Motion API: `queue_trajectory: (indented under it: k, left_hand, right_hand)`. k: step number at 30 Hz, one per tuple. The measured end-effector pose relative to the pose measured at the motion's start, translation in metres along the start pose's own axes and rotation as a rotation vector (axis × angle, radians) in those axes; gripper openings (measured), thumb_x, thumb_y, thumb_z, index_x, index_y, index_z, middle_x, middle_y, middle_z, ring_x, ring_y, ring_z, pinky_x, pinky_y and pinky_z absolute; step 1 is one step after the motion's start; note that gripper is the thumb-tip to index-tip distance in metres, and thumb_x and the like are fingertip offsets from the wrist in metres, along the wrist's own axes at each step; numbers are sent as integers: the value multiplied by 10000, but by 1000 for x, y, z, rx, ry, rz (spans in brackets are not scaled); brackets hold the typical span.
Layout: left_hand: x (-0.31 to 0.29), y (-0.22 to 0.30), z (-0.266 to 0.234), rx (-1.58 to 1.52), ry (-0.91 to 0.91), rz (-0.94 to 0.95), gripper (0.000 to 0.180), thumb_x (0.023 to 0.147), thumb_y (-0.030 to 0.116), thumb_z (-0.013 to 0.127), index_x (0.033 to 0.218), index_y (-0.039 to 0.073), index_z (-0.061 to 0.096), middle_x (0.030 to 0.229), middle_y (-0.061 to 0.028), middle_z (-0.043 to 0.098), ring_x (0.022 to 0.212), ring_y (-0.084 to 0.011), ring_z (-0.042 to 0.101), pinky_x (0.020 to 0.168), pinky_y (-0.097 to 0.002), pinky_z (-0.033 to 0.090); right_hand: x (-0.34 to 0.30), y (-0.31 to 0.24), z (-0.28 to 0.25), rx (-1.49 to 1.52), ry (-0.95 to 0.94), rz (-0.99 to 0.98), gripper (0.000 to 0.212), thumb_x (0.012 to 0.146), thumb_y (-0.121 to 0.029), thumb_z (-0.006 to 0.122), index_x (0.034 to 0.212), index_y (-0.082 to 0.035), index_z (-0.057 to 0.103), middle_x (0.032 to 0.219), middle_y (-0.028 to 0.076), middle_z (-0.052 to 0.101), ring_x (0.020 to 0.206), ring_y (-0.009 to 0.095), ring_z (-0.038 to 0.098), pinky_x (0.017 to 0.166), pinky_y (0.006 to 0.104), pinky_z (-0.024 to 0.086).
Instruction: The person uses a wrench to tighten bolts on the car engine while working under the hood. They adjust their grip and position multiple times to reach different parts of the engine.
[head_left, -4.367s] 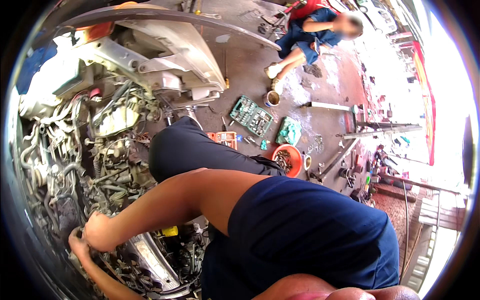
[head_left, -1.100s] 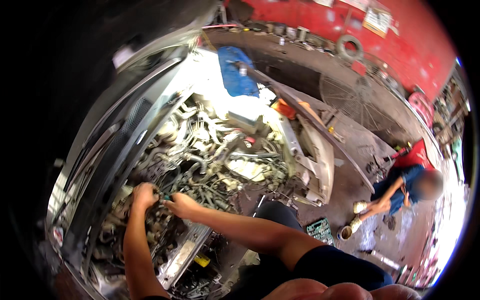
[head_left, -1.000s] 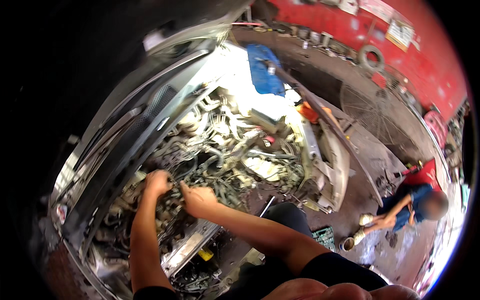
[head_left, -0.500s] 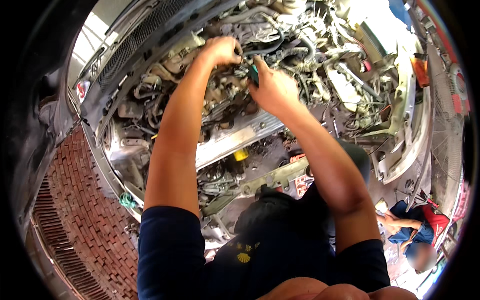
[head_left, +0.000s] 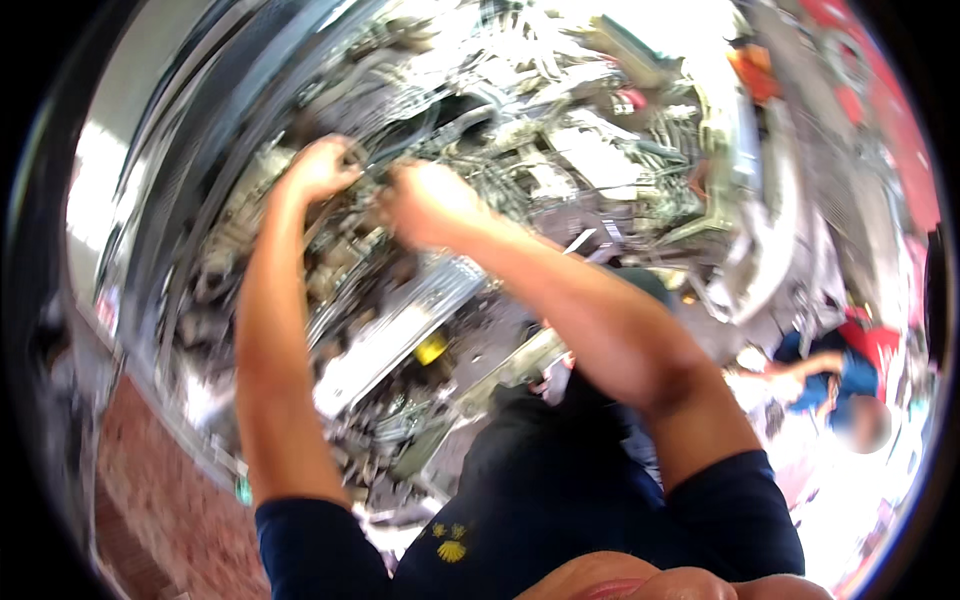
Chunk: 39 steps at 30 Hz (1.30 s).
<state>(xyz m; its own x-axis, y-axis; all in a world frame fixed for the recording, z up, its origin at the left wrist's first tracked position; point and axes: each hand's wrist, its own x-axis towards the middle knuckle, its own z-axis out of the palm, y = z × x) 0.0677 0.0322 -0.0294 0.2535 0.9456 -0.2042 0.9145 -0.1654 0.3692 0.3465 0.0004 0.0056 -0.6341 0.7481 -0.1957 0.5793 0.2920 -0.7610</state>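
Observation:
The picture is smeared by motion. Both arms reach into the open engine bay of a car, over hoses, wiring and metal parts. My left hand is at the bay's left side, fingers curled round something dark and small that I cannot make out. Just to its right, my right hand is closed, its fingertips pointing toward the left hand. Whatever it grips is hidden by the hand and the blur. A dark curved hose lies just beyond the hands. Below them runs a long silver metal bar across the front of the bay.
A yellow piece sits below the bar. An orange lamp is at the far right of the car body. Another person in blue and red is low at the right. Brick paving shows at the lower left.
The whole view has swung, shifting the engine bay and both hands leftward and tilting the bar. The dark and green thing seen in my right hand earlier no longer shows.

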Motion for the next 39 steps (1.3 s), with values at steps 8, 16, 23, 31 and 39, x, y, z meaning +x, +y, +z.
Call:
queue_trajectory:
  k: [8,16,23,31,39]
  left_hand:
    - [2,20,0,63,78,-36,314,742,128,783,1008,-37,759,984,-254,746,965,-406,728,870,-451,564]
    - [-1,14,-4,-49,-35,-115,308,740,89,788,1014,-48,755,914,-241,742,863,-365,732,812,-430,558]
    - [-1,20,-7,5,-18,-153,302,747,86,797,1022,-39,776,976,-250,761,942,-383,753,853,-426,568]
    - [1,29,-8,36,-25,-153,299,792,96,798,1046,-58,770,1016,-251,768,985,-386,754,884,-439,569]
    - [-12,-6,2,75,-22,-130,232,794,115,783,998,6,792,1097,-237,742,1088,-420,686,982,-483,539]
  right_hand:
    - [-13,-14,0,-214,-25,-53,452,921,-250,680,1267,39,654,980,188,770,916,342,771,775,484,602]
    - [0,-7,12,309,93,-3,366,905,-265,652,1000,86,696,891,251,751,826,417,752,782,520,589]
    - [-3,-10,34,-165,44,-147,435,840,-199,710,1174,68,631,897,184,761,823,354,768,729,503,583]
    - [3,-5,-4,701,-81,225,398,893,-246,661,1145,62,654,957,230,758,894,389,763,777,454,603]
    - [-12,-25,13,-199,-143,-151,562,904,-286,714,1290,99,579,996,206,759,959,361,760,840,506,601]
